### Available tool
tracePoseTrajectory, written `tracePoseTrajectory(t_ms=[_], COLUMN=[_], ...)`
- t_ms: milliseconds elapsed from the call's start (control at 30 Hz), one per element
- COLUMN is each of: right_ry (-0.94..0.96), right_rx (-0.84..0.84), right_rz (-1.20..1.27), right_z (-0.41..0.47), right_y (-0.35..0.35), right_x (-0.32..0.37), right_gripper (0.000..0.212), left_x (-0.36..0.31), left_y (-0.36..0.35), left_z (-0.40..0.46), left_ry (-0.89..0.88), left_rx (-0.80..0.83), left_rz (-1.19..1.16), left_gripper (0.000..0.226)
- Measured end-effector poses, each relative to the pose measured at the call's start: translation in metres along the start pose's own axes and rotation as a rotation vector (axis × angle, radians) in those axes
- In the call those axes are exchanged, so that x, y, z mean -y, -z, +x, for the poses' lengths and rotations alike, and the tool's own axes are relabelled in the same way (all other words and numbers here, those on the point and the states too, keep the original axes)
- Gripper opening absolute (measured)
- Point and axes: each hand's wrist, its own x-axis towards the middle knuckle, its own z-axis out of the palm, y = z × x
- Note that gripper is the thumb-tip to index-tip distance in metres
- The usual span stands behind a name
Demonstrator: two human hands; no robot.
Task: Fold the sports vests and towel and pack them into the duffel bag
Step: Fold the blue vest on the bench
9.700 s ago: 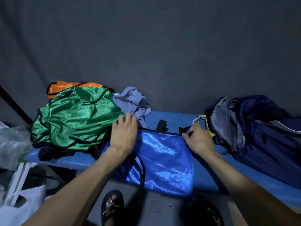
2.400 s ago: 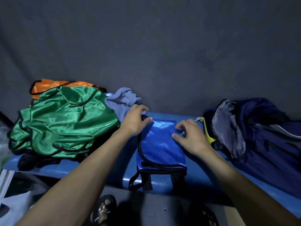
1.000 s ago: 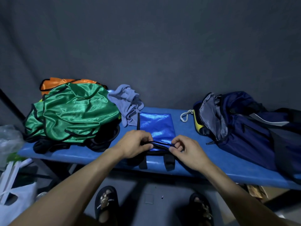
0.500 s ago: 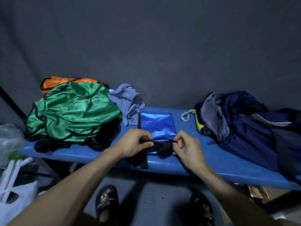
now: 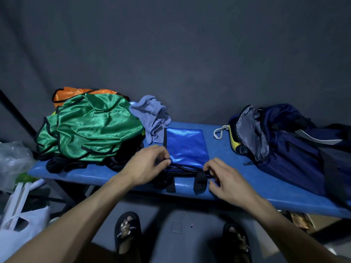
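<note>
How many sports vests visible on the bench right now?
3 clearly: the blue vest folded mid-bench, both hands pinching its near edge; the green vest heaped at left; the orange vest behind it. Dark fabric under the green one may hide more.

- my left hand (image 5: 146, 166) reaches forward, fingers curled, fingertips pinching a dark edge.
- my right hand (image 5: 226, 179) mirrors it, fingertips pinching the same edge, both forearms angled inward.
</note>
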Motion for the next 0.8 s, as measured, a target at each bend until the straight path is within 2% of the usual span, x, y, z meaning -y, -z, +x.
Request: tracePoseTrajectory(t_ms=[33,100,167,333,400,500,633,800], right_ry=[0.017,0.050,0.077,0.104,0.105,0.089,0.090,0.115], right_rx=[0.016,0.019,-0.010,-0.053,-0.075,-0.128,-0.199,-0.222], right_rz=[-0.008,-0.028,-0.047,-0.097,-0.152,-0.242,-0.325,-0.313], right_z=[-0.003,-0.009,-0.012,-0.013,-0.015,-0.017,-0.019,-0.017], right_y=[0.000,-0.001,-0.003,-0.011,-0.019,-0.033,-0.041,-0.038], right_x=[0.001,0.003,0.003,0.004,0.006,0.011,0.014,0.014], right_gripper=[0.031,0.032,0.032,0.045,0.045,0.039,0.023,0.018], left_x=[0.003,0.005,0.002,-0.011,-0.018,-0.025,-0.029,-0.031], left_y=[0.007,0.015,0.013,-0.008,-0.016,-0.031,-0.044,-0.050], left_z=[-0.006,-0.019,-0.031,-0.044,-0.050,-0.058,-0.056,-0.045], left_ry=[0.070,0.176,0.187,0.117,0.093,0.002,-0.129,-0.153], left_rx=[0.045,0.247,0.351,0.121,0.082,0.018,-0.017,-0.008], left_rz=[0.039,0.089,0.160,0.201,0.255,0.407,0.645,0.718], left_gripper=[0.038,0.056,0.059,0.029,0.026,0.035,0.059,0.065])
